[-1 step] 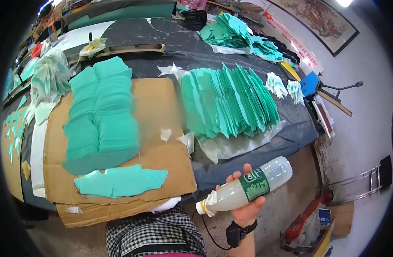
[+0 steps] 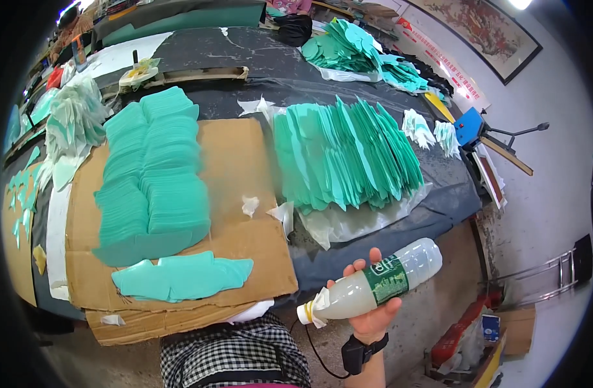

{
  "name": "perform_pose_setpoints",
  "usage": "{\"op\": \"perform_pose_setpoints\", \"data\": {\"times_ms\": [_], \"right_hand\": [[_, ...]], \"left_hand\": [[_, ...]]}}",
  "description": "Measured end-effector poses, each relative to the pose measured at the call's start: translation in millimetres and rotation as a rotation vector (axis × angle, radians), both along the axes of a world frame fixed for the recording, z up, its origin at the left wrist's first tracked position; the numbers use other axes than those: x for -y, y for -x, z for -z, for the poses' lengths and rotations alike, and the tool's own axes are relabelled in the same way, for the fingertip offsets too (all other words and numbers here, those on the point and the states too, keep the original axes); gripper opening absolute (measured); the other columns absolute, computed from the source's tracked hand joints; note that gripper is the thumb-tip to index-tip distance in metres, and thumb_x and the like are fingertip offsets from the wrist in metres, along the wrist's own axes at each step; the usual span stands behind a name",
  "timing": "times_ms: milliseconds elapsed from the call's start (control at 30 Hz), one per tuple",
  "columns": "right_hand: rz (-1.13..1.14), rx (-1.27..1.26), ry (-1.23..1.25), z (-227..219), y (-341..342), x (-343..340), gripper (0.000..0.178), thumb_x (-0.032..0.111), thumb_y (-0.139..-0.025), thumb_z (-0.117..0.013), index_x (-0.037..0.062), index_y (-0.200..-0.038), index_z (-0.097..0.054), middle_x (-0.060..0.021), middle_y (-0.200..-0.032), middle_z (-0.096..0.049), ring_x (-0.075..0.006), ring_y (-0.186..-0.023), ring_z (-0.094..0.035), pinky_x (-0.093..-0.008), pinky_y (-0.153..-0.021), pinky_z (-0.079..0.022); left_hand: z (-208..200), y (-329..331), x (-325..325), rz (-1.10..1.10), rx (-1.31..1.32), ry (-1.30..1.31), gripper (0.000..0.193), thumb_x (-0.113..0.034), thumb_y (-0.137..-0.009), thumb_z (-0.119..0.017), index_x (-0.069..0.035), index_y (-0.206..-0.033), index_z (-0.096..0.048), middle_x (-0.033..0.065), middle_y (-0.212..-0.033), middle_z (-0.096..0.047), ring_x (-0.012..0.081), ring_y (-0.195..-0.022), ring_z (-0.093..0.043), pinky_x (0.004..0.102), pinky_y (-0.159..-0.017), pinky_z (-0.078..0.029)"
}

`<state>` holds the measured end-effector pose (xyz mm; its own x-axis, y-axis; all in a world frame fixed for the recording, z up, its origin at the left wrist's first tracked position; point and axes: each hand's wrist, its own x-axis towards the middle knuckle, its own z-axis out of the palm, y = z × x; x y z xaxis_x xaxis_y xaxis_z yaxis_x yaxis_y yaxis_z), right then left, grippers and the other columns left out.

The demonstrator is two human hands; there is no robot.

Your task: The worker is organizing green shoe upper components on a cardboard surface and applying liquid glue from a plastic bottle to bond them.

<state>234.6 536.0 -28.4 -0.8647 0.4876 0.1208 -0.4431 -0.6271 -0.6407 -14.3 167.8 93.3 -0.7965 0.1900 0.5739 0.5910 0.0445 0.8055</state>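
Observation:
My right hand is closed round a plastic bottle by its middle. The bottle lies slantwise, its white cap end low at the left and its base up at the right. It has a dark green label and holds a cloudy whitish liquid. A yellow band and a scrap of white material are tied round its neck. On the cardboard lie overlapping rows of green cut sheets. A smaller fan of light green pieces rests near the cardboard's front edge. My left hand is out of the picture.
A dense stack of green sheets stands on clear plastic at the table's right. More green pieces are heaped farther back. A blue device sits at the right edge. A metal-framed chair and a red crate are on the floor.

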Motion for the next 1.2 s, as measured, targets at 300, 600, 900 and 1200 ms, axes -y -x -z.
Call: {"op": "perform_pose_setpoints", "data": {"times_ms": [300, 600, 900, 1200], "right_hand": [[0.161, -0.006, 0.030, -1, 34, -7, 0.102, 0.035, -0.079, -0.081, 0.0196, -0.161, -0.022, -0.0124, -0.160, -0.038, -0.0330, -0.150, -0.033, -0.0679, -0.118, -0.025], [0.182, 0.011, -0.061, -22, 82, 55, 0.103, 0.046, -0.086, -0.078, 0.0136, -0.162, -0.016, -0.0110, -0.161, -0.035, -0.0288, -0.151, -0.030, -0.0572, -0.122, -0.026], [0.003, 0.130, 0.080, -13, 95, 104, 0.096, 0.053, -0.087, -0.076, 0.0117, -0.158, -0.027, -0.0093, -0.154, -0.046, -0.0275, -0.147, -0.037, -0.0493, -0.121, -0.032], [-0.129, 0.109, 0.043, 0, 102, 111, 0.093, 0.064, -0.088, -0.067, 0.0117, -0.156, -0.033, -0.0077, -0.154, -0.046, -0.0271, -0.146, -0.039, -0.0497, -0.121, -0.031]], "left_hand": [[2, -11, -14, -0.081, 0.033, 0.209, 0.068, -0.036, -0.092, -0.066, 0.006, -0.142, -0.049, 0.0193, -0.143, -0.053, 0.0373, -0.138, -0.046, 0.0472, -0.116, -0.037], [52, -66, -97, 0.060, -0.260, 0.739, 0.063, -0.043, -0.069, -0.088, -0.017, -0.123, -0.068, 0.0070, -0.122, -0.056, 0.0334, -0.118, -0.049, 0.0593, -0.110, -0.031], [71, -57, -71, -0.016, -0.329, 0.759, 0.057, -0.044, -0.067, -0.086, -0.022, -0.116, -0.066, 0.0022, -0.118, -0.057, 0.0289, -0.118, -0.050, 0.0585, -0.112, -0.031], [81, -52, -50, 0.022, -0.336, 0.716, 0.048, -0.041, -0.076, -0.080, -0.024, -0.116, -0.061, 0.0015, -0.120, -0.057, 0.0285, -0.119, -0.053, 0.0601, -0.115, -0.029]]}}
